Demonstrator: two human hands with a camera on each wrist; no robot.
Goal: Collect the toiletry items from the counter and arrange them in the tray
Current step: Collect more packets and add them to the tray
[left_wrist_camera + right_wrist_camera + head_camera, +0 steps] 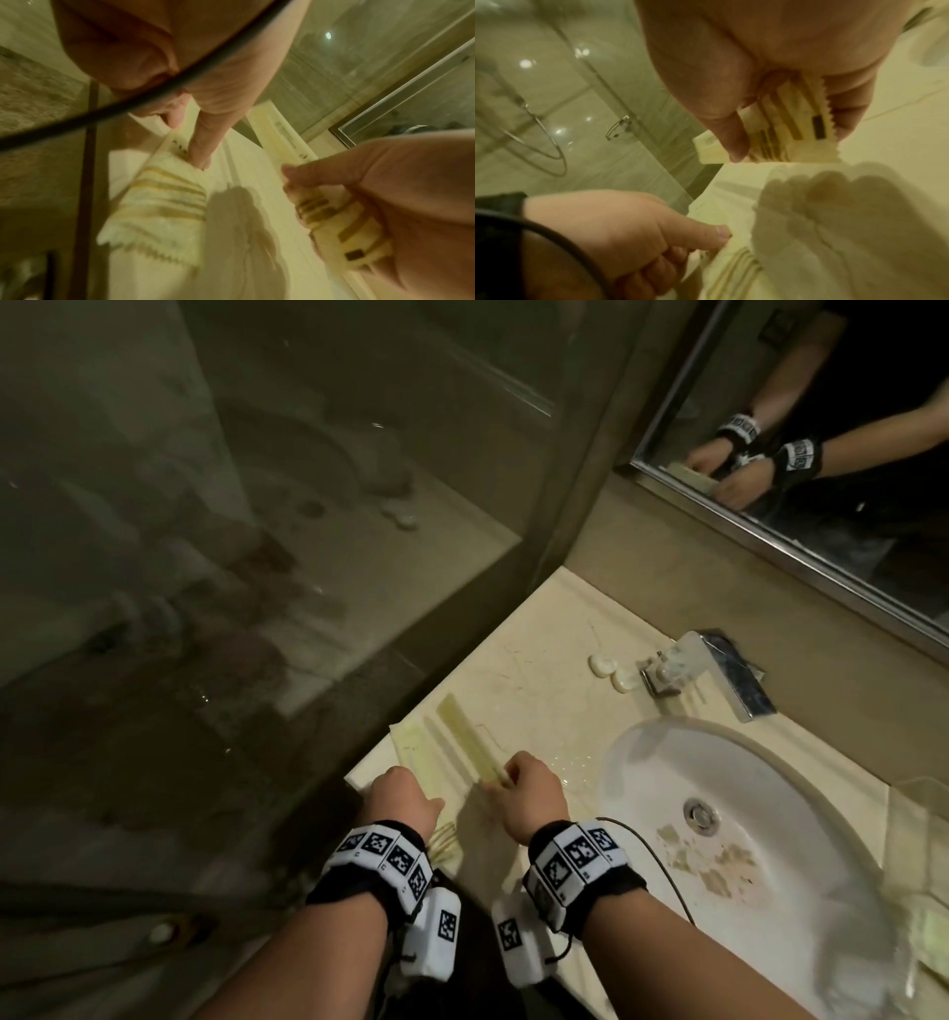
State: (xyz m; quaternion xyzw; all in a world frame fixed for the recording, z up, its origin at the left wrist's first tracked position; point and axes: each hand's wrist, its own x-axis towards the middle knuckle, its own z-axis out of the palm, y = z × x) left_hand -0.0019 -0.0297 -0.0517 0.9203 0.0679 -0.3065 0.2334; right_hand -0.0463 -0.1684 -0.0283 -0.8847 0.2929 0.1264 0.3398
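A cream marble counter [554, 629] ran along a beige wall. A white oval sink [760, 793] was set into it, with a chrome faucet [739, 680] at its far edge. A framed mirror [801, 516] hung above. A glass shower partition [257, 505] met the counter's left edge. Lighting was dim and yellowish.

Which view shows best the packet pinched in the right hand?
The left wrist view: the right hand pinches the long packet at its striped end, and the printed length shows. The right wrist view shows only the striped, zigzag-cut end under the fingers. The head view shows its whole length on the counter, small and dim.
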